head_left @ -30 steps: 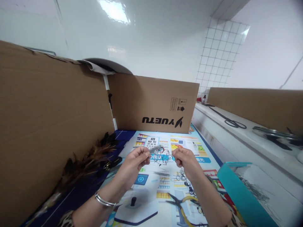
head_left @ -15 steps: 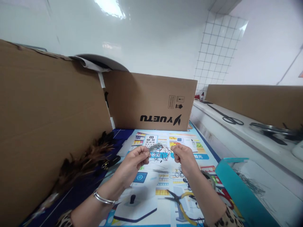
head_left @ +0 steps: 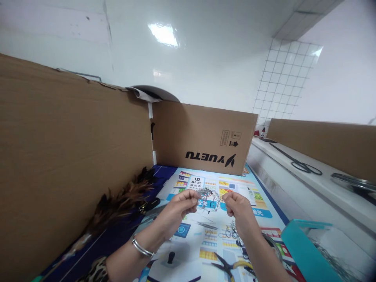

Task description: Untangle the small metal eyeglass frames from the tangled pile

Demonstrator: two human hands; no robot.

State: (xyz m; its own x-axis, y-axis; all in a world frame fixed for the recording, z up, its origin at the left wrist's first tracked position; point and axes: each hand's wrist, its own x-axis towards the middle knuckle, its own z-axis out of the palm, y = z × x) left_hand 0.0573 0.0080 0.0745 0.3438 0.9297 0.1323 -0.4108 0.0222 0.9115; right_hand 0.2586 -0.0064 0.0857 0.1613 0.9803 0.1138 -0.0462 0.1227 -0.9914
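Observation:
My left hand [head_left: 185,203] is closed in a pinch on a small oval wire piece [head_left: 203,192]. Its exact kind I cannot make out. Just to the right, my right hand [head_left: 236,207] is also pinched shut; whatever lies between its fingertips is too small to name. Behind and below the fingertips, a tangle of thin wire [head_left: 216,199] lies on the printed table cover. Several straight thin wires [head_left: 207,225] rest nearer to me. Beside my right wrist is a cluster of small wire loops [head_left: 230,231]. Pliers with yellow handles [head_left: 227,266] lie open at the front.
A teal box [head_left: 305,246] with thin wires inside stands at the right. Brown feathers [head_left: 126,199] lie along the left cardboard wall [head_left: 76,149]. Another cardboard panel [head_left: 205,133] closes off the back. Black scissors [head_left: 305,167] rest on the white ledge [head_left: 282,160].
The view has swung up and left, so the scene sits lower and farther right. Both hands keep their pinch. The piece at my left fingertips has turned and looks rounder.

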